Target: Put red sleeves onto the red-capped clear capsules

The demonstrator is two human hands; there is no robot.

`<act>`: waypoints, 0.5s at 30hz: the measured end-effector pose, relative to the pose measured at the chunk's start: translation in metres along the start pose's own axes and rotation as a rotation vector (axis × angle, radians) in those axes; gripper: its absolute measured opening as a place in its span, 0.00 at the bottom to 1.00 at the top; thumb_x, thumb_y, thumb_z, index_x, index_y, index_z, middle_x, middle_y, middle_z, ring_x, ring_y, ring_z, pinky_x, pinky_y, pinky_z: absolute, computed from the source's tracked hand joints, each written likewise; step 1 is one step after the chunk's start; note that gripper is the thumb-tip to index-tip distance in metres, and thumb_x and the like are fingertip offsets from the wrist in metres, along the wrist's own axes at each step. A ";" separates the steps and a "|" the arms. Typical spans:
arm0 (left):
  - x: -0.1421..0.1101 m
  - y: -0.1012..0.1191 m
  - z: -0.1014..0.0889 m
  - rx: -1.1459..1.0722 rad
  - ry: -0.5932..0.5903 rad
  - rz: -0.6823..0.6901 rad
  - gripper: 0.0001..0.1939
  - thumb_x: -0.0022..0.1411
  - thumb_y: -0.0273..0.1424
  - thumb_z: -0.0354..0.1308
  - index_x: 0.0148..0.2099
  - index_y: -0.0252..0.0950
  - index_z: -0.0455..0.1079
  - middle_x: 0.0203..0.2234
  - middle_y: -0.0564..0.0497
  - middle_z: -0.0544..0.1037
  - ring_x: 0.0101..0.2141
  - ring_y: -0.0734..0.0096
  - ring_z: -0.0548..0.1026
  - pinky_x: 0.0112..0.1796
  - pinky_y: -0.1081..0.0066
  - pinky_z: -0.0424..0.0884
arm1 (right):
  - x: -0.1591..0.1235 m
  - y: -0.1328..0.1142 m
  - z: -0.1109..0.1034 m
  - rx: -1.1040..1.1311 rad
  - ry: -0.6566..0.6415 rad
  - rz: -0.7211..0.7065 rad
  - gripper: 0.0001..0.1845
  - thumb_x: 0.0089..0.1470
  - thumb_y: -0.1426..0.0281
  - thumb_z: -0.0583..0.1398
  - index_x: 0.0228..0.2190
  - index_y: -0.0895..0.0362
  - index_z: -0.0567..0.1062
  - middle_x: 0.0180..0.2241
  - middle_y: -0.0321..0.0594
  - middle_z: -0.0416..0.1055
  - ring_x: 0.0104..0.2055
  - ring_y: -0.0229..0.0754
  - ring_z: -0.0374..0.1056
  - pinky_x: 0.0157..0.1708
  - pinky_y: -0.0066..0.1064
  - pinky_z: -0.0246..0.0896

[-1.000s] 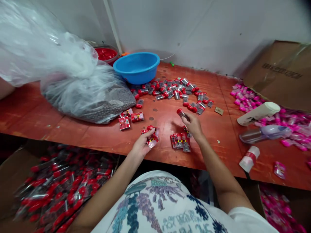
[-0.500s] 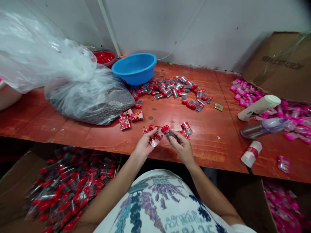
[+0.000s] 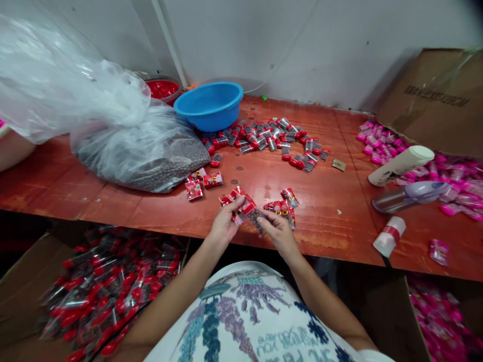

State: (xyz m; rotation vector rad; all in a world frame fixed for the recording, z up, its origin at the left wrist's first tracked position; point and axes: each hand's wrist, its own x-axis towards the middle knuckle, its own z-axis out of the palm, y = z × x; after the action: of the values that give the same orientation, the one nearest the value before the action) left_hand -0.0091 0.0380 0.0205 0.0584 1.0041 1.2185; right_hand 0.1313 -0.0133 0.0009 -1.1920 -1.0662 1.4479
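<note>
My left hand (image 3: 225,222) pinches a red printed wrapper (image 3: 238,192) near the table's front edge. In my right hand (image 3: 282,235) is a small clear bottle (image 3: 255,216) of dark beads, its red end toward the left hand. Bottle and wrapper meet between the hands; whether the bottle is inside it I cannot tell. More printed wrappers lie beside and partly under the left fingers. Just beyond the right hand rest several red printed packets (image 3: 289,197). Others (image 3: 193,190) lie to the left, by the bag.
A clear bag of dark beads (image 3: 151,161) sits at left, a blue basin (image 3: 209,105) behind it. Red-capped bottles (image 3: 264,138) are heaped mid-table. Pink items (image 3: 388,146), a tumbler (image 3: 400,197) and a carton (image 3: 426,100) are at right. A box of red-capped bottles (image 3: 113,286) stands below left.
The bottle in my right hand has moved down and left against the wrapper, its red end now beside my left fingers. The packets beyond the right hand show more.
</note>
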 end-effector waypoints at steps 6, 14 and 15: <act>-0.008 -0.003 -0.005 0.161 -0.115 0.085 0.13 0.37 0.21 0.71 0.28 0.31 0.72 0.23 0.53 0.78 0.24 0.72 0.75 0.30 0.70 0.75 | 0.001 0.001 -0.002 -0.034 0.003 -0.029 0.20 0.51 0.61 0.62 0.46 0.54 0.77 0.34 0.38 0.75 0.28 0.37 0.66 0.24 0.28 0.66; -0.014 0.002 -0.006 0.349 -0.223 0.191 0.13 0.38 0.26 0.72 0.29 0.32 0.73 0.24 0.52 0.78 0.25 0.71 0.75 0.33 0.68 0.75 | 0.000 0.004 -0.005 -0.080 0.019 -0.100 0.20 0.53 0.62 0.61 0.48 0.52 0.76 0.40 0.40 0.75 0.36 0.41 0.70 0.35 0.32 0.69; -0.014 0.004 -0.007 0.359 -0.250 0.184 0.14 0.38 0.26 0.72 0.30 0.32 0.74 0.25 0.51 0.78 0.26 0.70 0.75 0.34 0.67 0.75 | 0.000 0.005 -0.005 -0.030 0.005 -0.064 0.20 0.53 0.61 0.62 0.48 0.53 0.76 0.39 0.40 0.76 0.34 0.41 0.70 0.33 0.32 0.70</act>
State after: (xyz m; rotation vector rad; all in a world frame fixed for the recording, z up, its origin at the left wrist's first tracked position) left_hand -0.0164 0.0254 0.0275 0.5810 1.0004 1.1493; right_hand 0.1356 -0.0142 -0.0044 -1.1712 -1.1167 1.3832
